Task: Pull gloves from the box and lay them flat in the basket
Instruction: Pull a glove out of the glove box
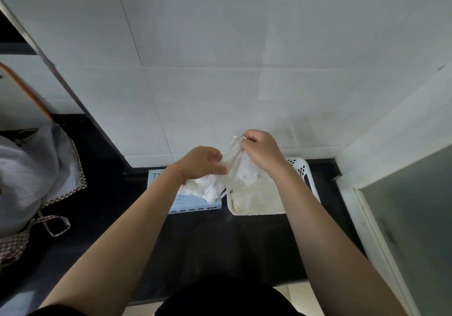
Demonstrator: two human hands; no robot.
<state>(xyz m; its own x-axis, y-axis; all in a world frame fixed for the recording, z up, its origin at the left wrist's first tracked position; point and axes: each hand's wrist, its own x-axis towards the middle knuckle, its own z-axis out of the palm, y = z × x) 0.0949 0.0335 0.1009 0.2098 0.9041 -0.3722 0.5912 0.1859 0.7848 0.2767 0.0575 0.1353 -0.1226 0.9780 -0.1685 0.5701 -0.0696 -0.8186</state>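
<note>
Glove held up between box and basket.
Right hand [260,153] and left hand [203,162] pinch the glove [238,168]; it may land crumpled in the basket [303,168] at three o'clock of the box [156,176].

left hand [203,162] pinching, right hand [260,150] pinching, raised

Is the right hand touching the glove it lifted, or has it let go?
Touching. The head view shows the right hand pinching the top edge of the glove, which hangs from its fingertips above the basket.
</note>
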